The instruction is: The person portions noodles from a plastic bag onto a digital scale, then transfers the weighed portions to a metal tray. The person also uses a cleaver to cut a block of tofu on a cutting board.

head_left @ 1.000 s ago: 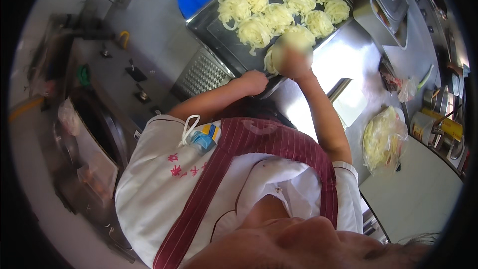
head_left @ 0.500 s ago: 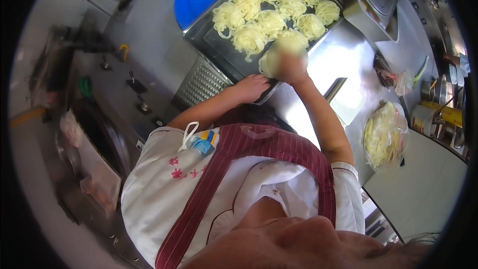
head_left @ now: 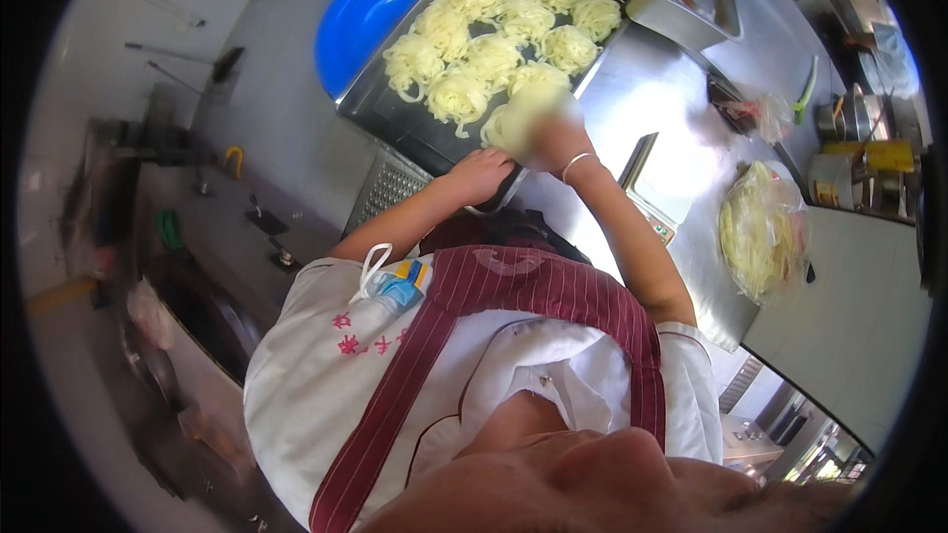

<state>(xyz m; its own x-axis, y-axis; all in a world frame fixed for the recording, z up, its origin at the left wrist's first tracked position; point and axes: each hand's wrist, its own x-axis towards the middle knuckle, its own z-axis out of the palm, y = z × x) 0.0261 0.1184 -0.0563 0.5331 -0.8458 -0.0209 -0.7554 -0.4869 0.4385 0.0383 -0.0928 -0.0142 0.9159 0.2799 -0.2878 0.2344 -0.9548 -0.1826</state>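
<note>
Several nests of pale, wide noodles (head_left: 492,61) lie in loose rows on a dark rectangular tray (head_left: 400,118). My left hand (head_left: 478,178) is at the tray's near edge, with its fingers curled over the rim. Beside it, my right hand (head_left: 563,144) reaches over the near right corner, at a noodle nest (head_left: 504,126) there. A blur covers its fingers, so their grip on these noodles does not show clearly. A thin pale band circles the right wrist.
Behind the tray stands a blue basin (head_left: 341,35). To the right are a lidded metal container (head_left: 676,15), a flat scale (head_left: 671,183) and a clear plastic bag of pale strips (head_left: 760,232). A perforated metal sheet (head_left: 390,188) shows under the tray's left side.
My view has shifted, so the tray and counter appear further left and higher. The right hand stays at the near-corner nest, and the left remains at the rim.
</note>
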